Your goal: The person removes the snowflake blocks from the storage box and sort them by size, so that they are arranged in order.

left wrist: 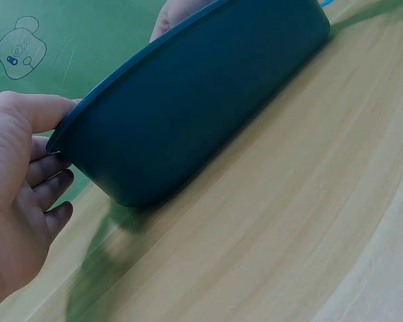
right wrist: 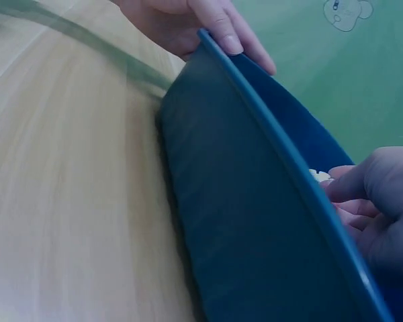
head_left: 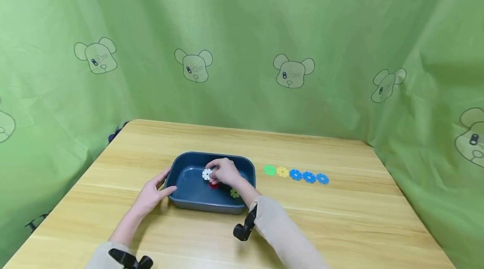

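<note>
A dark blue rectangular basin [head_left: 189, 207] sits on the table. My left hand [head_left: 149, 196] grips its left end, the thumb over the rim and the other fingers against the outside, as the left wrist view shows up close. Inside the basin, my right hand [head_left: 225, 171] pinches a white notched plastic disc [head_left: 206, 174] between thumb and fingers. A red disc [head_left: 214, 185] lies partly hidden beneath that hand. Nearer the basin's front right corner is a yellow-green disc [head_left: 235, 193]. In the right wrist view, the near wall covers most of the basin's inside.
To the right of the basin, a row of notched discs lies flat on the wooden table [head_left: 359, 218]: a green disc [head_left: 269, 170], a yellow disc [head_left: 282, 171] and three blue discs [head_left: 309, 177]. A green curtain [head_left: 242, 105] printed with bear heads hangs behind the table.
</note>
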`<state>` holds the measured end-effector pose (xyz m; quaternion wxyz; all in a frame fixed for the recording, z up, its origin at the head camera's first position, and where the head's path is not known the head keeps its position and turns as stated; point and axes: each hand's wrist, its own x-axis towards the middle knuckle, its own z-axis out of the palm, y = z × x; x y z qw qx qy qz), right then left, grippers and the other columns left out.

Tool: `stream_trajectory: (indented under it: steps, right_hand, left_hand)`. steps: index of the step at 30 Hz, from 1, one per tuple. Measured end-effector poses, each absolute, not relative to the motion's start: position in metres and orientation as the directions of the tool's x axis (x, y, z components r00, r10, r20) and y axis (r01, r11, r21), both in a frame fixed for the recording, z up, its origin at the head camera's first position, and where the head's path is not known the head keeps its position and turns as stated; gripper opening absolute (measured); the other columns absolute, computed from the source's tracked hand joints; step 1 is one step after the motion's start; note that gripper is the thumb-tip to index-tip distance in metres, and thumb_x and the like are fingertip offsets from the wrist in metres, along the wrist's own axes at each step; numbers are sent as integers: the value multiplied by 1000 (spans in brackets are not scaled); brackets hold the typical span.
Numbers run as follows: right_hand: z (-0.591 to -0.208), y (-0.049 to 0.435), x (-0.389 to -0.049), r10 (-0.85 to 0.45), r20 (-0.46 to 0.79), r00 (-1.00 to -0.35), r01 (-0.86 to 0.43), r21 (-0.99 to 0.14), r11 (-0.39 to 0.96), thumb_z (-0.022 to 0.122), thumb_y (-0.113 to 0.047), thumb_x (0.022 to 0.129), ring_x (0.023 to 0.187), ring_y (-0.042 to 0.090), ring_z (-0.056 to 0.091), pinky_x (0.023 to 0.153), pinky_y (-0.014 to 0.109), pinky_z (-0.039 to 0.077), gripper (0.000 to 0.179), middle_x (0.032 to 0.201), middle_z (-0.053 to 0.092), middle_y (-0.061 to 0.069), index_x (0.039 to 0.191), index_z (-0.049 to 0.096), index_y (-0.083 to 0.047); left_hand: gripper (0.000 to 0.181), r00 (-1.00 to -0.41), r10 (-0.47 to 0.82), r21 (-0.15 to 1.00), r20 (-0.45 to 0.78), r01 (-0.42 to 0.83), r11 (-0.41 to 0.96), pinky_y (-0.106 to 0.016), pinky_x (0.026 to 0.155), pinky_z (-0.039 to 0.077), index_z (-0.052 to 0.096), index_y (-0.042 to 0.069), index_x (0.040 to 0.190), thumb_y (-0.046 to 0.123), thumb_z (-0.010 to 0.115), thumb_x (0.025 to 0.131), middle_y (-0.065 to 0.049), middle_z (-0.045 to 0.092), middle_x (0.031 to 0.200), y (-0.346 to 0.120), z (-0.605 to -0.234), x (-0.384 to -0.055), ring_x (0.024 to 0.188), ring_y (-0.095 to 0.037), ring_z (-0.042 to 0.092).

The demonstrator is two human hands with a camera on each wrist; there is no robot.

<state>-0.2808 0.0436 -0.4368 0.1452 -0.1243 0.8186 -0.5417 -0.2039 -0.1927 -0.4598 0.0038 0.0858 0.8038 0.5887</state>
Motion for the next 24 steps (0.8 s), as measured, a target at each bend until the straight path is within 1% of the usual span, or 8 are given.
stream_trajectory:
  steps: [4,9,13,16,20,24]
  right_hand:
    - [-430,55,-281,-374,-116,-920,-14,-945,326,59,15,79,56,18,63,61,37,57,29,73,60,14,106,64,7]
    - [-421,71,-282,-382,-109,-917,-5,-958,287,57,15,80,64,24,65,69,44,56,32,74,55,11,112,60,9]
    - [-415,86,-285,-381,-94,-920,-13,-963,269,57,14,82,69,28,66,68,40,57,32,74,55,10,114,58,10]
    - [-409,99,-286,-379,-80,-922,-18,-969,248,56,14,82,68,25,66,65,35,57,34,75,56,11,116,56,12]
    - [-401,118,-287,-362,-77,-929,-6,-975,221,56,15,83,66,20,64,67,35,57,36,78,58,12,118,54,13]
    - [-397,140,-285,-331,-95,-939,21,-975,219,56,14,84,68,20,64,68,32,57,37,81,59,14,120,52,12]
  left_hand:
    - [66,-985,141,947,94,133,292,-50,109,17,29,-4,142,8,63,88,-24,25,147,-194,-460,-203,134,-41,20]
    - [66,-986,139,945,93,132,299,-49,109,18,29,-4,142,9,63,88,-24,25,147,-195,-461,-202,135,-41,20]
    - [66,-986,137,945,91,129,302,-49,109,18,30,-4,142,9,64,87,-24,25,147,-194,-460,-202,134,-40,21]
    - [66,-987,134,944,90,127,305,-49,109,18,30,-3,142,10,64,87,-24,25,147,-194,-459,-201,134,-41,21]
    - [66,-986,136,940,95,133,315,-50,109,18,30,-3,142,11,64,87,-24,25,147,-194,-459,-202,134,-41,20]
    - [67,-986,135,936,99,138,322,-51,109,18,31,-4,142,11,65,86,-24,26,146,-194,-463,-204,134,-41,21]
